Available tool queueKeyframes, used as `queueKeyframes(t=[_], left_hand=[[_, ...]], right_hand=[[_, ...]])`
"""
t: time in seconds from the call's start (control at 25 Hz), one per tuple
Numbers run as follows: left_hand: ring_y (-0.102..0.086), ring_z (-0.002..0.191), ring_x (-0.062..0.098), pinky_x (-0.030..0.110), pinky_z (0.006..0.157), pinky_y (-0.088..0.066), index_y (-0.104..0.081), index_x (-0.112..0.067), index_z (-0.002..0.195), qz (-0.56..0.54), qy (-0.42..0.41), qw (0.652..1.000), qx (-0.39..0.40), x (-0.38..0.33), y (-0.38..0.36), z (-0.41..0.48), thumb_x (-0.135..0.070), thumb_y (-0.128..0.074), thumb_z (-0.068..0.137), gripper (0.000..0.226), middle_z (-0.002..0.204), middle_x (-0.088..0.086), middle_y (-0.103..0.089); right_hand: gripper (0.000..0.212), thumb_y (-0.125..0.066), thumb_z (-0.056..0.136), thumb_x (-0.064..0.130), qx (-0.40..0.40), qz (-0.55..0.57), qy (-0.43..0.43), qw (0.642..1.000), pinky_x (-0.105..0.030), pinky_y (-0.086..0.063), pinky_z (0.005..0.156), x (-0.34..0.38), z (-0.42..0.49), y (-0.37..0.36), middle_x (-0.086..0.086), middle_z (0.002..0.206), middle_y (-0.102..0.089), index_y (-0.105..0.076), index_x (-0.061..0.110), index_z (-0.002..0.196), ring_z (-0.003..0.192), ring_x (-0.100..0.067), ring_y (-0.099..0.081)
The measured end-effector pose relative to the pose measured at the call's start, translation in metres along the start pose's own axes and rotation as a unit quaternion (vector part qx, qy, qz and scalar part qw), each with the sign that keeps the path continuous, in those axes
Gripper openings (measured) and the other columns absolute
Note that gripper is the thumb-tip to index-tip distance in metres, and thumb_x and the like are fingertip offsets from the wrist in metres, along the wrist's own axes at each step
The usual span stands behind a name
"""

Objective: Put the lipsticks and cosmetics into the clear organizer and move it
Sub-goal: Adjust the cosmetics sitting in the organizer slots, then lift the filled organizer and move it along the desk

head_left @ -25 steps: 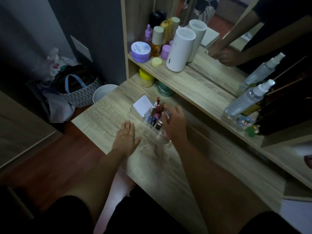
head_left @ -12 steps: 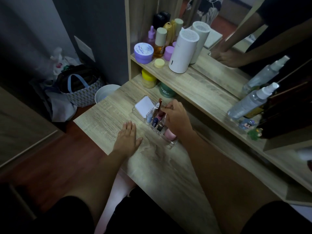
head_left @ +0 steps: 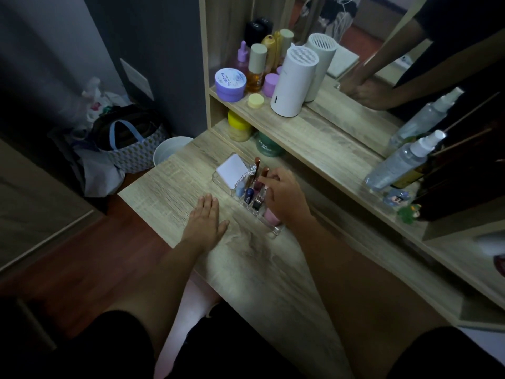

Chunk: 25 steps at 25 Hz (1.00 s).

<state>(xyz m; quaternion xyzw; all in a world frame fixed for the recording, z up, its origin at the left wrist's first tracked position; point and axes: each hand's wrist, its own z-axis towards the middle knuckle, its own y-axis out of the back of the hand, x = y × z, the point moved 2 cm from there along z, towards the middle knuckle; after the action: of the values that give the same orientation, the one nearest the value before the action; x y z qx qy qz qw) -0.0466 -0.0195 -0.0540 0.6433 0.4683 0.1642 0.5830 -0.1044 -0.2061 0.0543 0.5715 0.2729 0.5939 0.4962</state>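
Two hands on wooden desk (head_left: 246, 269); left (head_left: 205, 220) flat, spread | right (head_left: 284, 198) pinching lipstick (head_left: 263, 175) in clear organizer (head_left: 273, 231)

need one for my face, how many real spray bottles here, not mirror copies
1. The spray bottle stands at the right end of the shelf against the mirror; the second one behind it is only its reflection. Others could be hidden beyond the dark right edge.

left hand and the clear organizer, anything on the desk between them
Nothing: in the head view, only bare wood desk separates the left hand, lying flat, from the clear organizer.
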Motion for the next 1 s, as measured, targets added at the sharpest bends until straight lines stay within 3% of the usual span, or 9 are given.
queueKeyframes(t=[0.12,0.24,0.32,0.44,0.56,0.64,0.72,0.84,1.0], left_hand=[[0.003,0.148,0.033,0.046,0.122,-0.010,-0.005,-0.004,0.148,0.006,0.000,1.000,0.001,-0.001,0.001,0.000,-0.047,-0.031,0.095,0.073,0.159,0.019,-0.002],[-0.001,0.147,0.034,0.045,0.122,-0.011,-0.010,-0.003,0.148,-0.028,0.002,1.000,0.003,0.000,0.006,0.000,-0.044,-0.035,0.095,0.071,0.159,0.020,-0.006],[-0.010,0.147,0.032,0.042,0.121,-0.014,-0.019,-0.003,0.146,-0.089,0.010,0.996,-0.026,-0.001,0.012,-0.001,-0.038,-0.039,0.096,0.065,0.157,0.020,-0.016],[-0.026,0.141,0.034,0.042,0.118,-0.022,-0.029,0.000,0.142,-0.170,0.035,0.979,-0.104,-0.003,0.031,0.002,-0.025,-0.044,0.095,0.055,0.151,0.023,-0.031],[-0.030,0.138,0.038,0.044,0.117,-0.025,-0.026,0.004,0.142,-0.206,0.065,0.969,-0.122,-0.002,0.056,0.025,-0.012,-0.048,0.091,0.058,0.149,0.026,-0.033],[-0.032,0.138,0.038,0.041,0.114,-0.026,-0.022,0.003,0.144,-0.231,0.081,0.965,-0.091,-0.002,0.070,0.042,-0.009,-0.051,0.089,0.064,0.149,0.026,-0.033],[-0.035,0.136,0.038,0.039,0.110,-0.029,-0.021,-0.002,0.145,-0.236,0.090,0.967,-0.044,-0.003,0.075,0.056,-0.005,-0.053,0.085,0.068,0.148,0.024,-0.035],[-0.045,0.127,0.038,0.036,0.100,-0.037,-0.028,-0.012,0.144,-0.245,0.079,0.966,0.006,-0.005,0.078,0.066,-0.003,-0.053,0.078,0.071,0.141,0.022,-0.047],[-0.055,0.114,0.027,0.028,0.088,-0.039,-0.040,-0.017,0.137,-0.301,0.071,0.951,0.015,-0.009,0.079,0.077,-0.005,-0.061,0.074,0.067,0.130,0.015,-0.058]], right_hand=[[0.025,-0.051,0.086,-0.001,0.000,-0.001,-0.010,1.000,-0.033,-0.042,0.074,0.000,-0.002,0.003,-0.023,0.102,-0.061,-0.067,-0.003,0.104,0.091,-0.034,-0.054],[0.022,-0.053,0.080,-0.006,-0.089,0.017,-0.052,0.995,-0.038,-0.050,0.070,0.002,-0.009,0.009,-0.023,0.093,-0.063,-0.064,-0.004,0.099,0.082,-0.032,-0.057],[0.026,-0.057,0.076,-0.004,-0.158,0.047,-0.130,0.978,-0.038,-0.052,0.071,0.003,-0.028,0.008,-0.021,0.094,-0.062,-0.061,-0.003,0.102,0.082,-0.030,-0.057],[0.056,-0.068,0.066,0.001,-0.195,0.093,-0.275,0.937,-0.032,-0.042,0.086,0.006,-0.067,-0.007,-0.022,0.113,-0.057,-0.050,-0.003,0.120,0.103,-0.033,-0.055],[0.094,-0.074,0.064,0.009,-0.086,0.159,-0.405,0.896,-0.040,-0.031,0.112,0.006,-0.087,-0.030,-0.023,0.145,-0.035,-0.023,-0.002,0.143,0.135,-0.035,-0.033],[0.111,-0.079,0.066,0.016,-0.008,0.189,-0.452,0.872,-0.036,-0.019,0.118,0.002,-0.090,-0.044,-0.021,0.156,-0.015,-0.004,-0.002,0.147,0.144,-0.032,-0.017],[0.118,-0.082,0.066,0.020,0.012,0.214,-0.457,0.863,-0.034,-0.017,0.118,0.000,-0.087,-0.057,-0.021,0.157,-0.010,0.001,-0.002,0.146,0.146,-0.031,-0.013],[0.115,-0.084,0.064,0.017,-0.037,0.235,-0.468,0.851,-0.039,-0.026,0.117,-0.003,-0.083,-0.067,-0.021,0.155,-0.020,-0.007,-0.001,0.147,0.142,-0.033,-0.025],[0.106,-0.086,0.060,0.013,-0.106,0.284,-0.471,0.829,-0.046,-0.040,0.108,-0.009,-0.075,-0.074,-0.014,0.144,-0.045,-0.023,0.009,0.145,0.129,-0.030,-0.047]])
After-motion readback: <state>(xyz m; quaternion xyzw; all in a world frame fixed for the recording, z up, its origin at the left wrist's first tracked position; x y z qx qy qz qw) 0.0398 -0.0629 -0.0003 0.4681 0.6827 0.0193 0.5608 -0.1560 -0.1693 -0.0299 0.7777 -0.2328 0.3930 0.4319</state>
